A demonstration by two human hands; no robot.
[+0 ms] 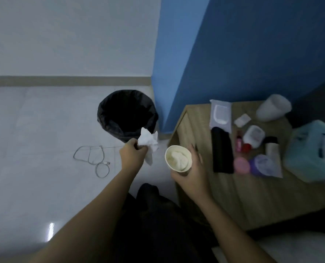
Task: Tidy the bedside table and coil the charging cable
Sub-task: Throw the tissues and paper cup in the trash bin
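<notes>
My left hand (132, 154) grips a crumpled white tissue (148, 144) just in front of a black-lined waste bin (127, 112) on the floor. My right hand (191, 173) holds a paper cup (178, 161) with a wad of tissue inside, beside the left edge of the wooden bedside table (252, 196). A white charging cable (95, 158) lies in loose loops on the pale floor, left of my left hand.
On the table lie a wet-wipes pack (220, 115), a black case (222, 150), a small white packet (242, 120), a white bottle with a red cap (252, 137), a pink lid (241, 165), a purple pouch (265, 166), a white tube (271, 149) and a tipped translucent cup (273, 108). A pale blue bag (311, 149) sits at the right.
</notes>
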